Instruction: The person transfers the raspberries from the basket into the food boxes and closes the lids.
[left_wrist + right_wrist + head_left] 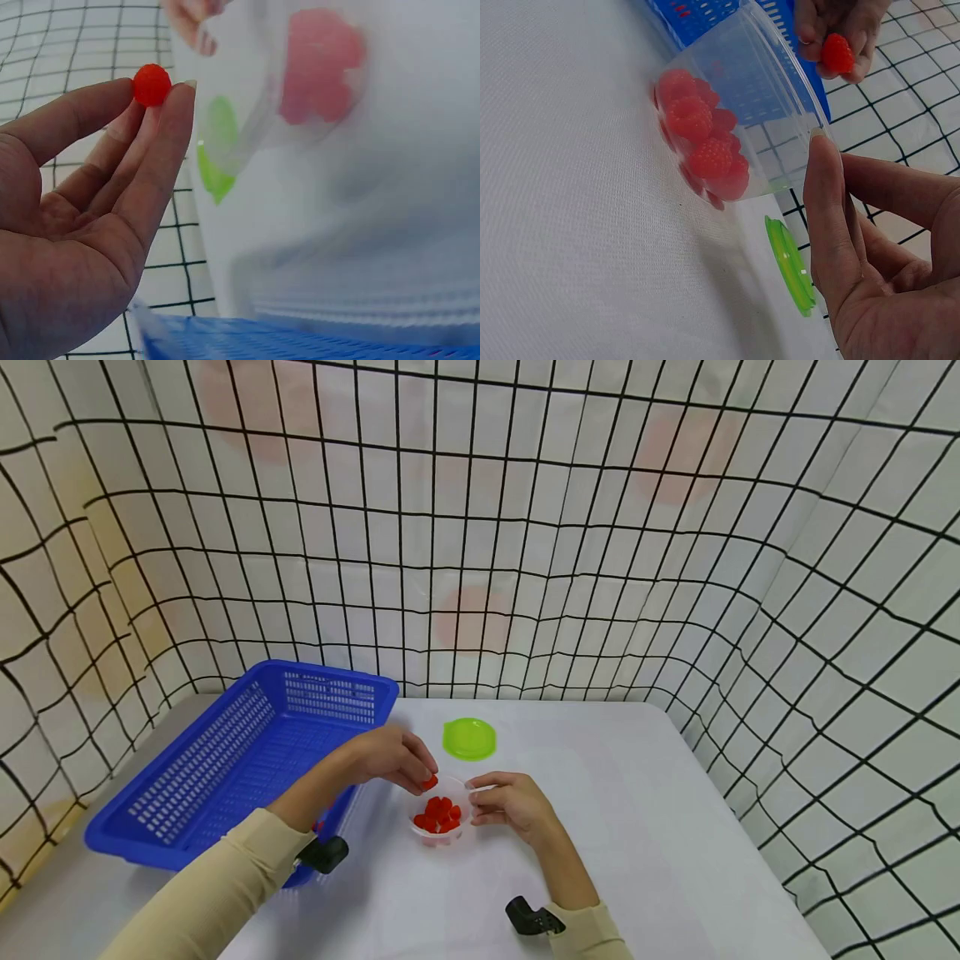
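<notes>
My left hand (393,758) pinches a red raspberry (152,85) between thumb and fingertips, just above the far left rim of a clear plastic tub (459,789). Inside the tub, several raspberries (691,120) are heaped on the bottom. On the tub's right side, my right hand (513,806) holds the rim with its thumb and fingers. The right wrist view shows the thumb tip right at that rim, and the left hand (847,26) with its raspberry beyond the opening.
A blue perforated basket (262,777) stands left of the tub, with small red pieces (318,827) showing near its right side. Behind the tub lies a bright green lid (469,739) on the white table (637,827). Black netting (525,568) encloses the back and sides.
</notes>
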A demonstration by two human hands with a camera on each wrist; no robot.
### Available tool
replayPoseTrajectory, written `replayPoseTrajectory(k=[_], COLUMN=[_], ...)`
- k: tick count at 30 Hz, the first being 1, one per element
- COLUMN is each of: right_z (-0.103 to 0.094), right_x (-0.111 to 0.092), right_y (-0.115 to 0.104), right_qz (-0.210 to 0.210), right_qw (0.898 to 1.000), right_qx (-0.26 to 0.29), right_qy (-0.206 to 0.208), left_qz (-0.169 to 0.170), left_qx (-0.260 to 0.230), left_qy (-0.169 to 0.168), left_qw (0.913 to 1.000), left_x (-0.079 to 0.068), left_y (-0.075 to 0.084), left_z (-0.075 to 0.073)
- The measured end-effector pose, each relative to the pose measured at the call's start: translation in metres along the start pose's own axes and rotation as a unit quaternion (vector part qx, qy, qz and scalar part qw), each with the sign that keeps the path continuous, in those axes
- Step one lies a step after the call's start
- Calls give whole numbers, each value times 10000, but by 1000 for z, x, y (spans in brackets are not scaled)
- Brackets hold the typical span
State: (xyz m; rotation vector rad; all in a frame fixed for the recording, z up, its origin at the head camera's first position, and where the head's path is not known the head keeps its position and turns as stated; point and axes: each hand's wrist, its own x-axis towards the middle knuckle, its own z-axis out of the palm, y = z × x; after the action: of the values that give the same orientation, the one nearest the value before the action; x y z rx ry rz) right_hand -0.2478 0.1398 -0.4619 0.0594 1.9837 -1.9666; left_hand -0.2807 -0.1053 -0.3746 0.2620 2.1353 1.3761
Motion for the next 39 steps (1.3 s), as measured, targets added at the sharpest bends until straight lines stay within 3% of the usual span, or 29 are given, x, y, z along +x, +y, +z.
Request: replayPoseTrajectory(k=[9,21,29,33,39], right_z=[0,1,0,-1,-1], right_x=[0,-1,-1,-1,0], right_y=[2,0,-1,-1,0], right_qz=[19,30,8,9,-12], right_qw=[10000,10000,10000,10000,10000], right_qx=[64,21,79,75,59], right_qy=[-9,18,-13,-16,-3], left_qz=[-331,-456,-406,-223,-36], left_qx=[257,492,386,288,115], left_qy=[195,447,484,450,683], left_qw=[9989,9967,9973,9983,9976], left_x=[7,8,6,2,-11], left_y=[-4,-3,2,6,15], left_z=[16,11,8,1,-22])
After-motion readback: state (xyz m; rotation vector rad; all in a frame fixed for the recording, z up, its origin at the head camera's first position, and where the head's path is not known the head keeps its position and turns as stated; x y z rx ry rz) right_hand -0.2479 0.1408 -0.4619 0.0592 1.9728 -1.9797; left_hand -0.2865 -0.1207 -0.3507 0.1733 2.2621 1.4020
